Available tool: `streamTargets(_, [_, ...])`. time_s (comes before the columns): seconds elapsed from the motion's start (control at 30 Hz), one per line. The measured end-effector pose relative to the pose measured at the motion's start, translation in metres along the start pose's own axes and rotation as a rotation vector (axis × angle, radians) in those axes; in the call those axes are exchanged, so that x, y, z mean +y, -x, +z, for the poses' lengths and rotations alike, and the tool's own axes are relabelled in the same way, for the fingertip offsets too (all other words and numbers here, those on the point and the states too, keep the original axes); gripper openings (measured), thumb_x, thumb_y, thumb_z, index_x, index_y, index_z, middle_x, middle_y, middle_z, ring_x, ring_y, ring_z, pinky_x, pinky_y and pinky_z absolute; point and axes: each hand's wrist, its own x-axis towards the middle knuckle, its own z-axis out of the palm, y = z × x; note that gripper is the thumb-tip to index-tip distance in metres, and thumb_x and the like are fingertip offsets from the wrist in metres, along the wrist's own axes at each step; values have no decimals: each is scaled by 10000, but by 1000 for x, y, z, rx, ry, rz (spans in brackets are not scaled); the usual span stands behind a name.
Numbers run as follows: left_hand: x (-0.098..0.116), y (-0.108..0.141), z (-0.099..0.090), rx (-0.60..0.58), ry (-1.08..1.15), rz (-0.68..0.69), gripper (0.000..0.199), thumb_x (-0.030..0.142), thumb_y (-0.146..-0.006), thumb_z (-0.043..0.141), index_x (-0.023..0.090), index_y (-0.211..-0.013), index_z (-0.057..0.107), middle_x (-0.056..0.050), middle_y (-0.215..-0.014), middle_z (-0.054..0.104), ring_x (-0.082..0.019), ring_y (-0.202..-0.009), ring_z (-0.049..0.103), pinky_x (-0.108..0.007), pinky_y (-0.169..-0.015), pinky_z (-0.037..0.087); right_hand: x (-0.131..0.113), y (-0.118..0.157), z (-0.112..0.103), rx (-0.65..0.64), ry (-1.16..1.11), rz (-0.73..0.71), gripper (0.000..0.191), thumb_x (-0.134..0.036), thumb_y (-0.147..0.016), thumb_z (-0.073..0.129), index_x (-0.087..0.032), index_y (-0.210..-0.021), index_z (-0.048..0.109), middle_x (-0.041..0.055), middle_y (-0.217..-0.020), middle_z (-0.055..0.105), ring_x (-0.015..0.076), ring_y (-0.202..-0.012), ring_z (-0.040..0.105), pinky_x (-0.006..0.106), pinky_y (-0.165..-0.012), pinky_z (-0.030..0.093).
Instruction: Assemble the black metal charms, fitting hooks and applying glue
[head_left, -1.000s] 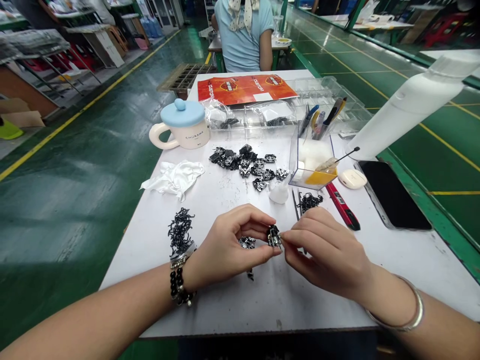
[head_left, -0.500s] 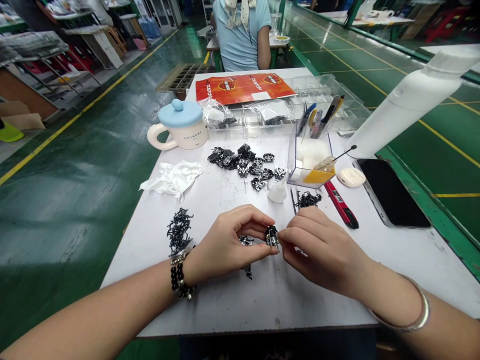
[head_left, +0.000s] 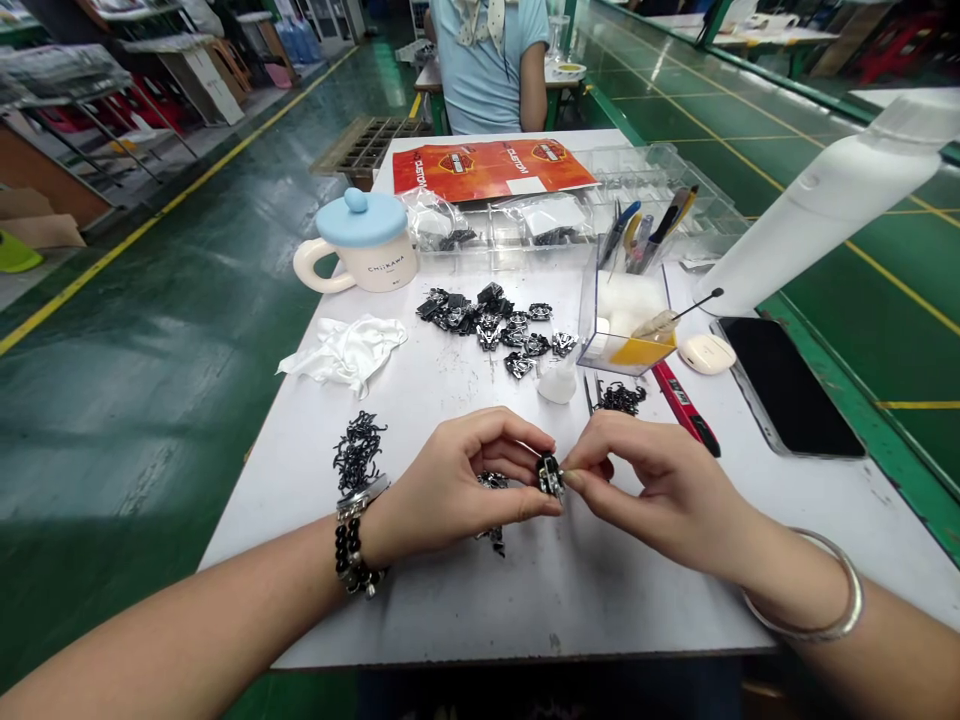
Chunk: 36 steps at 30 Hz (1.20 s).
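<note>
Centre of frame: one black-and-silver part (head_left: 550, 478), gripped by the left hand (head_left: 457, 488), presumably baring its edge for the right hand (head_left: 664, 488), fingertips pinched there, contents unclear.

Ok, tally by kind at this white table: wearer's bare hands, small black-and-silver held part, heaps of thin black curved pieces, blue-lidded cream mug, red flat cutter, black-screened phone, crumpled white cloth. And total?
Hands, left hand and right hand: 2
Held part: 1
Heaps, left heap and right heap: 2
Mug: 1
Cutter: 1
Phone: 1
Cloth: 1
Total: 9
</note>
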Motion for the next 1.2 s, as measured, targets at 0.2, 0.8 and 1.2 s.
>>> streamTargets(0.2, [3,-1,-1,2,77,-30,377,142,-639,793,130,-961,597,-17,-846,670,-107,-795,675,-179,-760,564,6,-3,2,-52,-317,230,107,-273,-823,614,-179,-773,618,-11,-667,563,76,-601,459,214,-562,386])
streamTargets(0.8, [4,0,1,46,156,-129,387,71,-586,803,135,-912,605,-12,-771,692,-131,-746,688,-210,-708,573,13,-8,8,-113,-875,450,91,-157,-711,734,-183,-785,687,-18,-747,665,29,-664,577,112,-608,441])
streamTargets(1.2, [4,2,0,40,184,-139,397,41,-566,806,146,-891,605,3,-756,688,-121,-725,689,-199,-697,578,18,-9,11,-125,-996,478,106,-131,-685,751,-178,-764,698,-22,-714,665,31,-635,601,107,-597,475])
